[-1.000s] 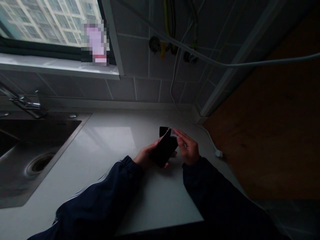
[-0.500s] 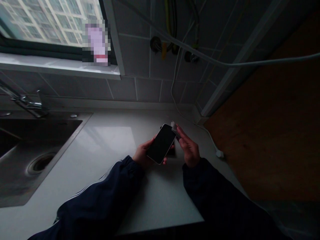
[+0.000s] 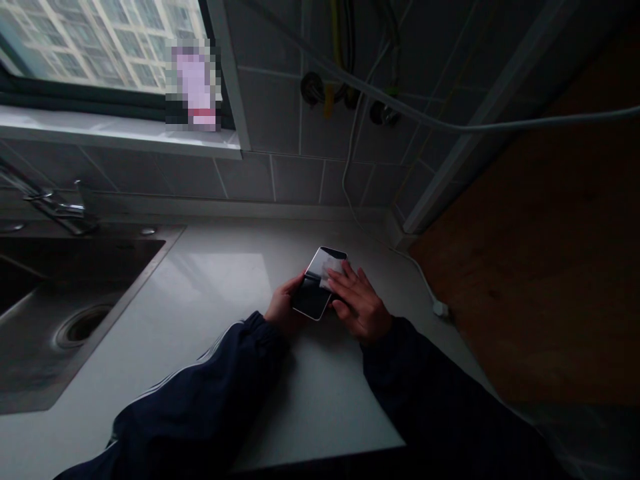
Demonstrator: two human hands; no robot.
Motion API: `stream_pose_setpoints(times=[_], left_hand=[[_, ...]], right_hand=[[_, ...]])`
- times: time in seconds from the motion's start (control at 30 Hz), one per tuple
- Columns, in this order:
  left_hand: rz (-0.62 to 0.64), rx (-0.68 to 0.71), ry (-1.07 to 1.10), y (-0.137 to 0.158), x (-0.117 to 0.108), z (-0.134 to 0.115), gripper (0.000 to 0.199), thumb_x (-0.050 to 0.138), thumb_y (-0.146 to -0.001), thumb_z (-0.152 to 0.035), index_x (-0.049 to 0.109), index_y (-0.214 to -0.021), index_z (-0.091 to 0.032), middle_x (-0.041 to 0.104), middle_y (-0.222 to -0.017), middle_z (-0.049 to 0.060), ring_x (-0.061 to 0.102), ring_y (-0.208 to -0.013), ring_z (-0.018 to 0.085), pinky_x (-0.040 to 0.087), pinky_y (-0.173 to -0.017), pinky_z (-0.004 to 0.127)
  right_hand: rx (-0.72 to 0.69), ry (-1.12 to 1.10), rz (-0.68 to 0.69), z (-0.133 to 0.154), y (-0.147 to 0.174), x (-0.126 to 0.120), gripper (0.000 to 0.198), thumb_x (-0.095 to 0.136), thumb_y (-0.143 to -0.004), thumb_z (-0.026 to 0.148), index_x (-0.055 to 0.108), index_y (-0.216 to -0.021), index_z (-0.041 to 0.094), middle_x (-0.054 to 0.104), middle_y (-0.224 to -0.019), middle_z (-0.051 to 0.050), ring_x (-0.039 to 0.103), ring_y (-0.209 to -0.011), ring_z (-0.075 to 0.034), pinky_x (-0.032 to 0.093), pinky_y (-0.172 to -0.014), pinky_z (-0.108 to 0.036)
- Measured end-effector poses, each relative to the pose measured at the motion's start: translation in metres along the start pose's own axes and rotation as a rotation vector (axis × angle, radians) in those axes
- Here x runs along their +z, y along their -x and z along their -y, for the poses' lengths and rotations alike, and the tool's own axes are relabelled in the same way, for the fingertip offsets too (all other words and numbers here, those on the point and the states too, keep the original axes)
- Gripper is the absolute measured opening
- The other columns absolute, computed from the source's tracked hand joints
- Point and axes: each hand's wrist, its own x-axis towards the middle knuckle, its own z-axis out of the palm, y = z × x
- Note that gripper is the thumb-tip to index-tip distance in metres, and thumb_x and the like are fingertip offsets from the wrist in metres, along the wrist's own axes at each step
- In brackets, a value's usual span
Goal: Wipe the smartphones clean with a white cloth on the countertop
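A smartphone [image 3: 311, 299] with a dark screen and a pale rim is tilted in my left hand [image 3: 283, 308], whose fingers wrap its left edge and go out of sight underneath. The screen faces up and its upper half reflects light. My right hand [image 3: 364, 307] presses a small white wipe [image 3: 329, 268] flat against the upper right part of the screen, its fingers stretched over it. Both hands are above the white countertop [image 3: 220, 373].
A steel sink [image 3: 35, 370] with a faucet [image 3: 60, 210] lies to the left. A white cable with a plug [image 3: 440, 309] runs along the counter at the right, beside a wooden panel [image 3: 540, 280]. Another cable [image 3: 460, 128] crosses overhead, and a window sill [image 3: 125, 139] is at the upper left.
My right hand has moved left and down with the white wipe, from the phone's top right corner onto its screen. The phone has tilted and now reflects light.
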Motion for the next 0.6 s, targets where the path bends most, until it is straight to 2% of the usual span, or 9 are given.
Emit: stream_pose_setpoints(times=[0.17,0.33,0.47,0.6], left_hand=[[-0.039,0.067,0.034,-0.0030,-0.0010,0.0008,0.051,0.050,-0.096,-0.021,0.052,-0.146,-0.013,0.077,-0.105,0.011,0.075,-0.082,0.022,0.059,-0.082,0.034],[0.037,0.151,0.034,-0.0037,-0.0025,-0.0009,0.048,0.048,-0.097,-0.024,0.053,-0.144,-0.014,0.076,-0.111,0.013,0.075,-0.094,0.026,0.059,-0.082,0.037],[0.094,0.122,0.021,-0.0029,0.0003,-0.0025,0.050,0.048,-0.099,-0.030,0.052,-0.146,-0.012,0.074,-0.116,0.015,0.074,-0.100,0.027,0.059,-0.084,0.036],[0.150,0.028,0.022,-0.0013,0.0016,-0.0035,0.056,0.049,-0.100,-0.036,0.048,-0.149,-0.010,0.070,-0.124,0.020,0.073,-0.102,0.028,0.060,-0.082,0.036]], right_hand=[[-0.085,-0.037,0.060,0.0043,0.0010,0.0011,0.037,0.052,-0.098,0.027,0.065,-0.132,0.022,0.068,-0.136,-0.010,0.051,-0.141,-0.027,0.021,-0.123,-0.061],[-0.157,-0.091,0.174,0.0096,0.0042,0.0034,0.036,0.052,-0.098,0.029,0.067,-0.129,0.020,0.066,-0.138,-0.009,0.047,-0.144,-0.025,0.020,-0.125,-0.058],[-0.183,-0.067,0.207,0.0100,0.0047,0.0050,0.037,0.050,-0.098,0.027,0.065,-0.131,0.019,0.063,-0.142,-0.009,0.042,-0.147,-0.025,0.017,-0.125,-0.058],[-0.188,-0.036,0.127,0.0043,0.0038,0.0058,0.043,0.048,-0.099,0.019,0.058,-0.141,0.022,0.064,-0.141,-0.009,0.047,-0.143,-0.022,0.025,-0.125,-0.054]])
